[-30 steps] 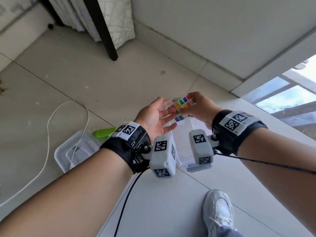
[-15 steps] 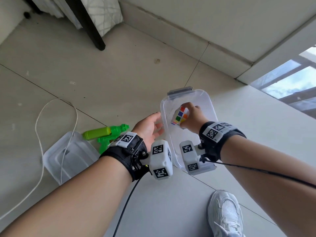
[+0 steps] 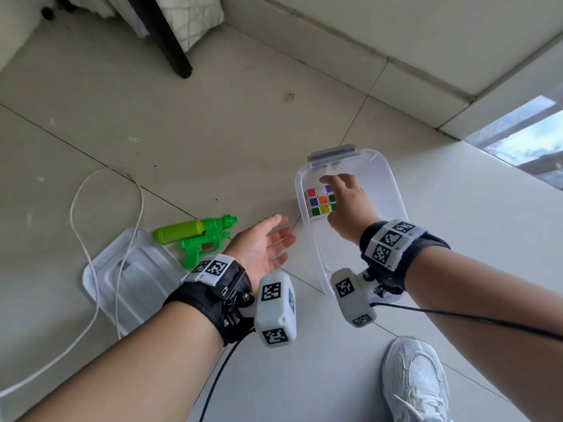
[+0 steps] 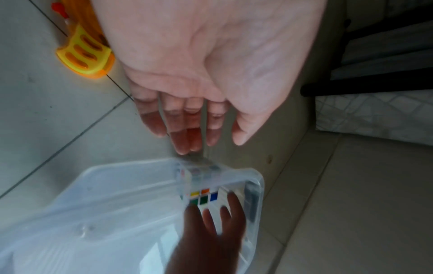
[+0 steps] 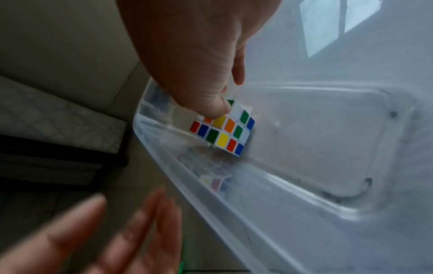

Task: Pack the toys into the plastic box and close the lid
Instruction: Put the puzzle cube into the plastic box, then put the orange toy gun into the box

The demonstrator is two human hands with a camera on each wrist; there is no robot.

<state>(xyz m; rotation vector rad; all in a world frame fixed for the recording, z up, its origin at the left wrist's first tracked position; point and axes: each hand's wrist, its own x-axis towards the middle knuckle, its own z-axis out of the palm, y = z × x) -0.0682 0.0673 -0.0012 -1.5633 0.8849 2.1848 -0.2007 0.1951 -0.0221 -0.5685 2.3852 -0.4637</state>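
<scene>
The puzzle cube point(image 3: 320, 203) sits in the far-left corner of the plastic box point(image 3: 393, 190) on the floor. The right hand point(image 3: 347, 205) pinches it; the left hand point(image 3: 262, 248) hovers, fingers point(image 4: 185, 135) relaxed. Cube — light, rigid; grip opposite faces. The water gun point(image 3: 198, 236) and lid point(image 3: 134, 278) lie to the left.

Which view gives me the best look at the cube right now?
The head view: the cube sits sharp in the far left corner of the box, its top face open beside the right hand. The right wrist view shows two faces, thumb partly covering them. The left wrist view shows it blurred through the wall.
</scene>
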